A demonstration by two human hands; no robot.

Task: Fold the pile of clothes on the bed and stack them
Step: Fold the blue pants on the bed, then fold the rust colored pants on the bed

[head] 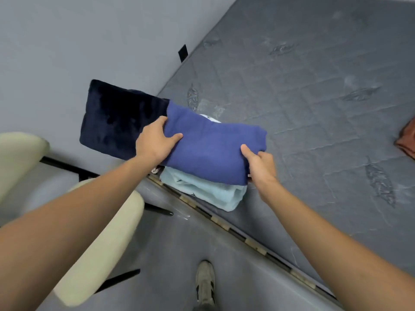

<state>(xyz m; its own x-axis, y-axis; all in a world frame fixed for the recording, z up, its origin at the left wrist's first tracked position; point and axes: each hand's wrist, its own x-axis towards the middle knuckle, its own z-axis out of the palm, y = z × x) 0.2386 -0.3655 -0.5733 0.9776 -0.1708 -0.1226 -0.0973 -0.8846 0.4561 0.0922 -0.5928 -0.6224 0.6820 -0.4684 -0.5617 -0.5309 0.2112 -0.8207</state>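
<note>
A folded blue garment [213, 149] lies on top of a folded light blue garment [208, 191] near the corner of the grey mattress [314, 108]. My left hand [155, 140] grips the blue garment's left end, thumb on top. At its right near corner my right hand [260, 164] pinches the fabric, fingers tucked under the edge. A sliver of white cloth [210, 117] peeks out behind the blue one. A dark navy pillow [116, 122] leans against the wall just left of the stack.
A rust-coloured cloth [406, 140] lies at the mattress's right edge. A cream chair [101, 239] with black legs stands on the floor to the left. My shoe [205, 281] is on the grey floor beside the bed frame [235, 232].
</note>
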